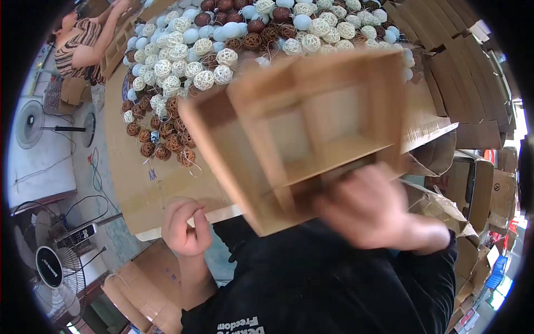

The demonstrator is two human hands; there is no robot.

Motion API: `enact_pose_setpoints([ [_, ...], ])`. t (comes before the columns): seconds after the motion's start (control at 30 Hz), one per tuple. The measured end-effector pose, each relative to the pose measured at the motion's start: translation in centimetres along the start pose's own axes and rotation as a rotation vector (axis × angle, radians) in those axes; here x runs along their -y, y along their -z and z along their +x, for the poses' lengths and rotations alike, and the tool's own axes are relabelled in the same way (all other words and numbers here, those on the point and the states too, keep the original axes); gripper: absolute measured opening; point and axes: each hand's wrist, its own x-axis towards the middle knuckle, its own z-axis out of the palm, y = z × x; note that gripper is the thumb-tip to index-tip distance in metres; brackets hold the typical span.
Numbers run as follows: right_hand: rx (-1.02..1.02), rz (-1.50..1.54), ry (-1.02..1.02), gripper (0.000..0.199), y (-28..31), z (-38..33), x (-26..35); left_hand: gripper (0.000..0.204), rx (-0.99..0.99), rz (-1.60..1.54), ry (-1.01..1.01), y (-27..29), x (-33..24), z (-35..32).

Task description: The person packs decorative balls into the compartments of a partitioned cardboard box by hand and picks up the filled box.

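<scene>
A cardboard box with dividers [334, 146] is tilted up over the near side of the table, its compartments facing me. Blurred by motion, my right hand [364, 206] reaches into its near edge and grips it; the fingertips are hidden among the dividers. To the left of the box, my left hand [187, 225] is raised with curled fingers, thumb close to the forefinger, and nothing visible in it. Beyond the box lies a wide heap of decorative balls: cream woven balls [203, 79], brown rattan balls [161, 152], smooth white balls [191, 35] and dark red glittery balls [256, 26].
The table [130, 183] is covered with cardboard. Stacked flattened cardboard [467, 78] and open cartons [473, 183] crowd the right side. Electric fans [50, 267] and cables stand at left. A carton [133, 286] sits below the table. Another person [83, 44] is at the far left.
</scene>
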Motion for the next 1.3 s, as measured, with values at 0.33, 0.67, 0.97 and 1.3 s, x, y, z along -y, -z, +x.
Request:
enact_pose_setpoints([
  [0.33,0.207,0.182,-0.067,0.024,-11.5,-1.1,2.2,0.047,0.318,-0.031,-0.019,-7.8,-3.5,3.8],
  [0.67,0.156,0.062,0.14,0.015,-7.5,-1.6,-2.3,0.058,0.7,0.082,-0.115,-3.8,-3.6,4.6],
  [0.97,0.085,0.145,0.345,0.013,-10.1,-0.2,-7.6,0.053,0.877,0.14,-0.291,-1.6,-3.0,-0.6],
  [1.3,-0.194,0.131,-0.513,0.028,-7.9,2.7,-8.7,0.021,0.481,0.325,-0.062,-6.9,-5.2,-3.3],
])
